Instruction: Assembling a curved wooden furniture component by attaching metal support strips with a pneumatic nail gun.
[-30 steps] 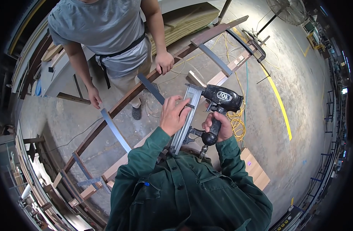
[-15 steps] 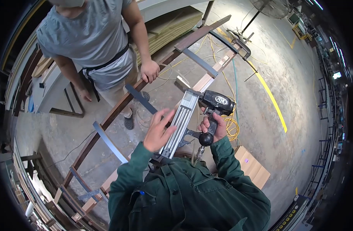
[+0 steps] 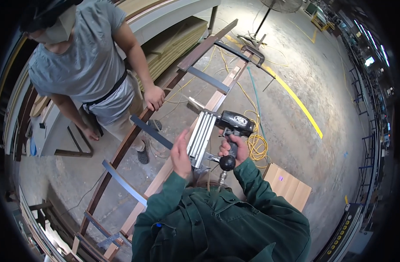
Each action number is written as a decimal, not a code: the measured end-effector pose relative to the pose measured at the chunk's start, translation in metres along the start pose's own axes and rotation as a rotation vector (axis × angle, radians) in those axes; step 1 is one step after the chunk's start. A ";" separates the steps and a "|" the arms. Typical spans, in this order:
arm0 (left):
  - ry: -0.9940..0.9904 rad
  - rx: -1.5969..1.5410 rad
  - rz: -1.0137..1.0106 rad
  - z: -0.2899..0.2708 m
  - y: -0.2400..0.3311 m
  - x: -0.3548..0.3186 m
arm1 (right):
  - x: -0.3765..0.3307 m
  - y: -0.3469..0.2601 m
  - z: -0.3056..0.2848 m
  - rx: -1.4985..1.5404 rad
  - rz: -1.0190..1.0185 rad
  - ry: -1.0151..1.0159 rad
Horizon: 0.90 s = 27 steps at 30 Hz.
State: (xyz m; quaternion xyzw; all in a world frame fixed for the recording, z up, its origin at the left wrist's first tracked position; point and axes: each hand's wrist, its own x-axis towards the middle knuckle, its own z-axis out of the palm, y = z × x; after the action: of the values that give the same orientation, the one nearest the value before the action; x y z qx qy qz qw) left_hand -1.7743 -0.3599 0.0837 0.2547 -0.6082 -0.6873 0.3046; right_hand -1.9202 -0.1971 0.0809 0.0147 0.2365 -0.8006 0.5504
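Note:
My right hand (image 3: 235,150) is wrapped around the grip of a black and silver pneumatic nail gun (image 3: 235,123). An air fitting (image 3: 222,178) hangs from the base of its handle. My left hand (image 3: 180,156) lies along the left side of the gun's ribbed silver magazine (image 3: 203,134), fingers stretched out. Just beyond the gun is a long curved wooden frame, with a dark rail (image 3: 123,146) on the far side and a pale rail (image 3: 165,171) nearer me. Grey crossbars (image 3: 151,132) span the rails. The gun partly hides the pale rail.
A co-worker (image 3: 84,65) stands across the frame, one hand (image 3: 154,98) resting on the dark rail. A C-clamp (image 3: 255,54) grips the frame's far end. Yellow hose (image 3: 256,147) lies coiled on the floor by a pale wood panel (image 3: 287,185). A fan (image 3: 270,17) stands farther back.
My left hand has gone from spread above the magazine to flat along its side. The magazine now looks shorter. The co-worker's hand still rests on the dark rail.

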 end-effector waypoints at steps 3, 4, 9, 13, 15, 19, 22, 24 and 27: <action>0.047 -0.051 0.081 0.003 0.008 0.022 | 0.003 0.005 0.002 0.159 -0.012 -0.011; 0.087 0.001 0.048 -0.003 -0.002 0.027 | 0.005 0.008 0.005 0.093 -0.047 0.065; 0.070 0.181 0.010 -0.017 -0.010 0.021 | 0.015 -0.011 0.039 -0.054 -0.177 -0.143; -0.085 0.314 0.155 -0.028 0.010 -0.003 | 0.030 -0.078 0.082 -0.836 -0.266 0.024; -0.107 0.399 0.184 -0.030 0.023 -0.012 | 0.057 -0.087 0.079 -1.226 -0.341 0.119; -0.003 0.499 0.094 -0.052 0.025 -0.056 | 0.133 -0.074 0.045 -2.287 -0.347 0.204; 0.201 0.607 0.054 -0.074 0.026 -0.099 | 0.191 -0.065 0.001 -2.509 -0.216 0.158; 0.332 0.652 -0.029 -0.096 0.027 -0.127 | 0.212 -0.064 -0.005 -2.459 -0.127 0.279; 0.542 0.643 -0.173 -0.129 0.026 -0.168 | 0.230 -0.077 -0.027 -2.510 -0.195 0.351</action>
State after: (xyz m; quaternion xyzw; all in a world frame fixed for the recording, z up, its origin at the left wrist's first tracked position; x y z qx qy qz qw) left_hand -1.5637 -0.3276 0.0889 0.5581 -0.6659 -0.3941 0.2996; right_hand -2.0857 -0.3652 0.0196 -0.4267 0.8987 -0.0519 0.0868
